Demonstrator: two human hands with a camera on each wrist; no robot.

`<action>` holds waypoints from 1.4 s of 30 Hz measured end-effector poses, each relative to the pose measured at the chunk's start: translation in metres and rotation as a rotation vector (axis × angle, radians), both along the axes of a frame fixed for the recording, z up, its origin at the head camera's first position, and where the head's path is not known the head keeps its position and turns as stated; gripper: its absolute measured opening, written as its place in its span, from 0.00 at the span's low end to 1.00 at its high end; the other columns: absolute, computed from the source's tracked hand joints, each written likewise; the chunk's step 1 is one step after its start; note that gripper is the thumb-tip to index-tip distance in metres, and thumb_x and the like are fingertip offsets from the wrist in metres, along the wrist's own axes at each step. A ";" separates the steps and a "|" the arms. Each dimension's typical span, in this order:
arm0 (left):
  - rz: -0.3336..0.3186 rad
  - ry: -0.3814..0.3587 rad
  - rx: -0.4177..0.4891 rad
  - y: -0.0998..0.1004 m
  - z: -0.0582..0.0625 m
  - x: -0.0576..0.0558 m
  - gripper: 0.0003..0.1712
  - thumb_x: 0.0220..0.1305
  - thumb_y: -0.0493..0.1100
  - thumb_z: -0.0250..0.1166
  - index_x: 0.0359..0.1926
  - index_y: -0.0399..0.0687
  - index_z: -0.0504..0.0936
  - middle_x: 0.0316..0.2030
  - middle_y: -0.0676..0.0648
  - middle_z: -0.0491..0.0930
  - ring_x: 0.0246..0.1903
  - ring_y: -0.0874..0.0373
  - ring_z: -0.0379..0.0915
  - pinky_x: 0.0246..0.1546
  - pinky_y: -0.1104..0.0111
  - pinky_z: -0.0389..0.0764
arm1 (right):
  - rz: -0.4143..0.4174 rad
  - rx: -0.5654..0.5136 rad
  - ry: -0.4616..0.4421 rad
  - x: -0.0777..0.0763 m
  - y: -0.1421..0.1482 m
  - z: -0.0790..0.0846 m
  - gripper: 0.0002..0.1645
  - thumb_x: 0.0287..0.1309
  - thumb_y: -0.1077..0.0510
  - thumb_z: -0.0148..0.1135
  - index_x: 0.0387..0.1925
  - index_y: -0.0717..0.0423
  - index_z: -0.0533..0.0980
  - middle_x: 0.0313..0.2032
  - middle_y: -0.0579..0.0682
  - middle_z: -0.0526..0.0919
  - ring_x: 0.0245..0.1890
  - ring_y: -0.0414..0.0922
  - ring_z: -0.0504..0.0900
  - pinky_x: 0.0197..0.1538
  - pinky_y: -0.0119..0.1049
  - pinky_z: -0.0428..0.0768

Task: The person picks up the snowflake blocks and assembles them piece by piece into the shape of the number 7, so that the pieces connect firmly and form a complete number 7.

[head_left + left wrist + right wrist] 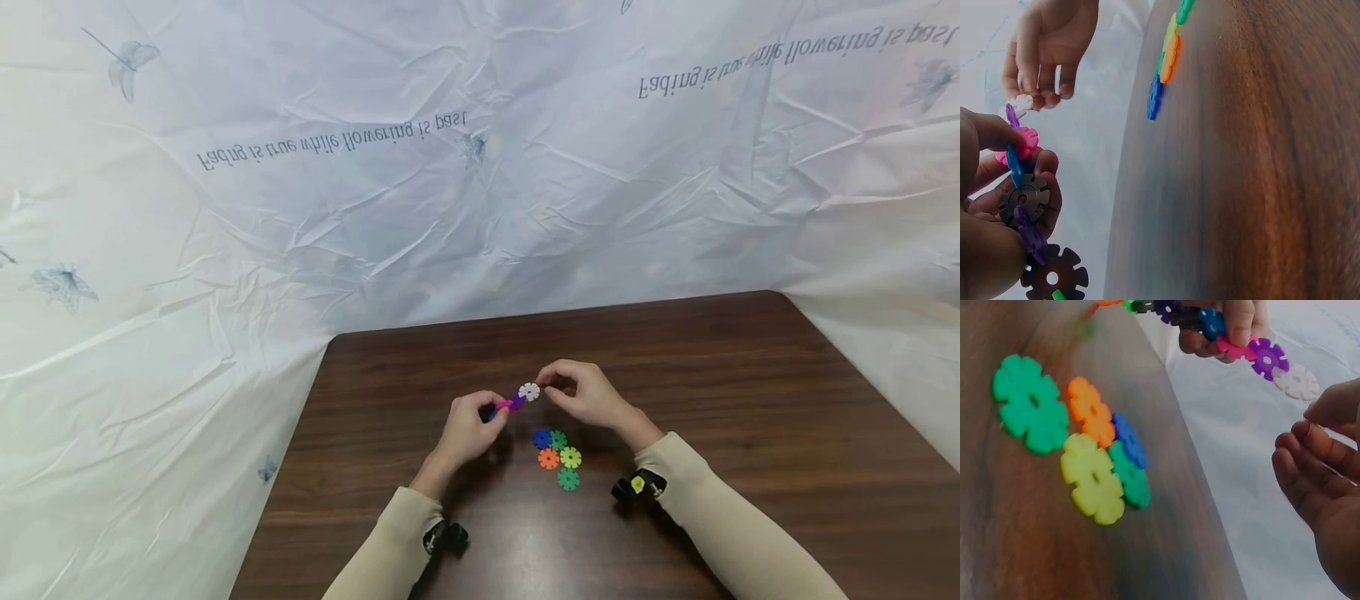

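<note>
My left hand pinches a chain of interlocking snowflake discs at a pink disc. Beyond its fingertips the chain runs on through a purple disc to a white disc at the end. Back towards the left wrist hang a blue disc, a grey-brown disc, another purple disc and a dark disc. My right hand is just beside the white disc, its fingers loosely bent and a gap showing between thumb and fingertips in the right wrist view.
Loose discs lie on the brown wooden table below the hands: a blue one, an orange one, a yellow-green one and two green ones. White printed sheeting hangs behind the table's far edge.
</note>
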State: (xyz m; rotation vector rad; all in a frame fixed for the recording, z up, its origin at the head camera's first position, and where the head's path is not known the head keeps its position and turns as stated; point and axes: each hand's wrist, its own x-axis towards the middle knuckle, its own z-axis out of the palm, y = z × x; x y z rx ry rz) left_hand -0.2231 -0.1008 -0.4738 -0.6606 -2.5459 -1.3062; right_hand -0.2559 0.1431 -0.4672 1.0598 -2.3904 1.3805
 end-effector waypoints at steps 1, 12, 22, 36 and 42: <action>-0.001 -0.001 0.003 0.000 0.000 0.000 0.04 0.59 0.40 0.67 0.29 0.46 0.84 0.27 0.51 0.83 0.26 0.58 0.75 0.29 0.74 0.74 | -0.006 0.025 0.009 0.000 0.000 -0.002 0.12 0.60 0.66 0.63 0.43 0.50 0.80 0.40 0.46 0.84 0.37 0.39 0.81 0.40 0.39 0.83; -0.009 -0.003 0.012 -0.001 -0.001 -0.001 0.03 0.59 0.39 0.67 0.29 0.47 0.83 0.25 0.53 0.81 0.24 0.58 0.74 0.26 0.71 0.75 | 0.013 0.282 0.025 0.000 -0.005 -0.014 0.12 0.57 0.59 0.69 0.43 0.57 0.80 0.38 0.48 0.83 0.35 0.41 0.80 0.39 0.38 0.81; 0.026 -0.061 -0.006 0.000 0.002 0.001 0.02 0.59 0.39 0.66 0.29 0.50 0.82 0.24 0.54 0.80 0.24 0.64 0.71 0.27 0.74 0.74 | 0.069 0.401 -0.066 0.006 -0.009 -0.017 0.16 0.58 0.56 0.69 0.47 0.56 0.81 0.42 0.48 0.82 0.39 0.42 0.81 0.41 0.35 0.80; 0.039 -0.090 0.016 0.001 0.005 0.004 0.03 0.57 0.40 0.67 0.32 0.48 0.81 0.24 0.54 0.80 0.23 0.66 0.71 0.25 0.74 0.73 | 0.145 0.478 -0.129 0.010 -0.010 -0.017 0.19 0.57 0.53 0.69 0.49 0.56 0.80 0.44 0.48 0.81 0.39 0.42 0.79 0.40 0.33 0.79; 0.033 -0.104 0.029 0.002 0.006 0.004 0.05 0.57 0.37 0.67 0.36 0.47 0.82 0.28 0.53 0.83 0.26 0.66 0.74 0.30 0.74 0.76 | 0.154 0.515 -0.117 0.010 -0.011 -0.018 0.19 0.58 0.53 0.69 0.49 0.56 0.81 0.44 0.48 0.81 0.40 0.42 0.80 0.42 0.33 0.79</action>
